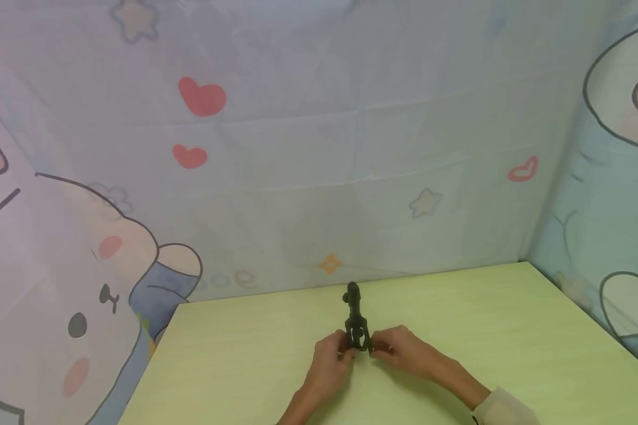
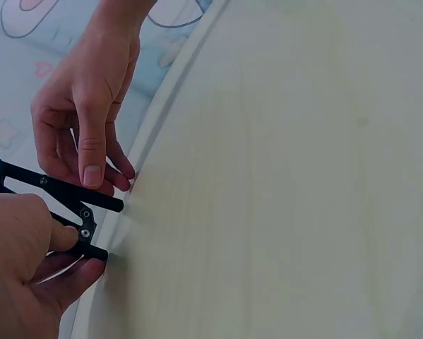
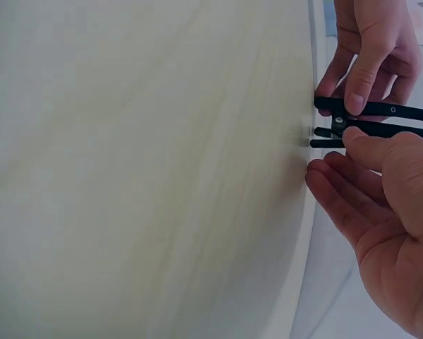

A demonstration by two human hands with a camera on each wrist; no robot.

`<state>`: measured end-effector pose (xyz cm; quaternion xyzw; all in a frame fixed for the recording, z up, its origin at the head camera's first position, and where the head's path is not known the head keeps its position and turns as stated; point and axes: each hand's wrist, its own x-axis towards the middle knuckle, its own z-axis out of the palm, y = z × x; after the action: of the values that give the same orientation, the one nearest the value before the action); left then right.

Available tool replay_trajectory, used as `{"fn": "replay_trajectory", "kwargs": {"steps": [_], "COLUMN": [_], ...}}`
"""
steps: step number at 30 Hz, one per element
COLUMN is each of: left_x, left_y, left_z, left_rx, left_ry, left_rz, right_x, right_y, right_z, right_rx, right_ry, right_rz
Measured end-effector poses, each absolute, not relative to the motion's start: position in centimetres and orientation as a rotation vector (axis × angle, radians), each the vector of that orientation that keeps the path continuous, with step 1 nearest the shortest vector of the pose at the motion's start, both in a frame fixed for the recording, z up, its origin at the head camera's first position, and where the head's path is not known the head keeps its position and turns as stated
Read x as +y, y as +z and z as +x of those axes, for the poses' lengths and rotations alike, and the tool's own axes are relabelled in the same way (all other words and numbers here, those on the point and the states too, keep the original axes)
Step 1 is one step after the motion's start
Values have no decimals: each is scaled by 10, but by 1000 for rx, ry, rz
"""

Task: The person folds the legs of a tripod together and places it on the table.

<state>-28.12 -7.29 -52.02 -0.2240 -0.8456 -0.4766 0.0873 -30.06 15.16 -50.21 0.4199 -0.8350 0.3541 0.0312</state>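
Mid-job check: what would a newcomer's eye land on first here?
Probably the black tripod-like stand, dark against the pale yellow-green table, its legs between the left hand and right hand. Next, the big cartoon animal at the head view's left, then the red hearts on the backdrop, left of centre.

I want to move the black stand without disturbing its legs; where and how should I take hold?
Likely best: pinch the slim stem of the black stand from the right, because a knob juts left, and the left hand and right hand crowd the legs.
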Motion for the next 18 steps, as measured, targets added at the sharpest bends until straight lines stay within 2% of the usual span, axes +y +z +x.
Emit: {"fn": "replay_trajectory", "kwargs": {"steps": [18], "left_x": [-70], "left_y": [-516], "left_z": [-282], "left_rx": [-2528], "left_ry": [-1288], "left_rz": [-749], "right_x": [142], "right_y": [-503], "right_z": [-298], "right_rx": [-2620], "right_ry": [1051], "right_rz": [1306]}}
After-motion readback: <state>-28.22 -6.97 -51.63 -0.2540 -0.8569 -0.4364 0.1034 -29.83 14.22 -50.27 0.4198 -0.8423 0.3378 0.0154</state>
